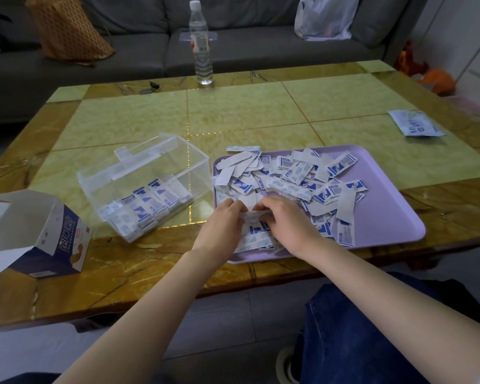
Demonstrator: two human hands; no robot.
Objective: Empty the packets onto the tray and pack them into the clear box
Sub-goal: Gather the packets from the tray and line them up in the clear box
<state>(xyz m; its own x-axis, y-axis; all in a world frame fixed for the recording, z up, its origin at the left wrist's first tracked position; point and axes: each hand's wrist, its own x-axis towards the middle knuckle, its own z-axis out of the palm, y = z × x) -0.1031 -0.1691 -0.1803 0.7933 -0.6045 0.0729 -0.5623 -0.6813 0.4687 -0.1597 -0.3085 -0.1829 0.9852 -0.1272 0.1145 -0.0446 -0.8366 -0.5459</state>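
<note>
The left hand [225, 217] and right hand [281, 217] meet at the centre of the frame. Their fingers are curled, pinching 1 small bundle [254, 215] of packets between them over the near left part of the lilac tray [385, 217]. Loose packets [294, 178] lie heaped across the tray's left and middle. Just left of it on the bench [261, 106] the clear box [178, 162] sits tilted, with rows of packets inside. An open carton [53, 234] lies at lower left, and a water bottle [201, 51] stands at the top.
</note>
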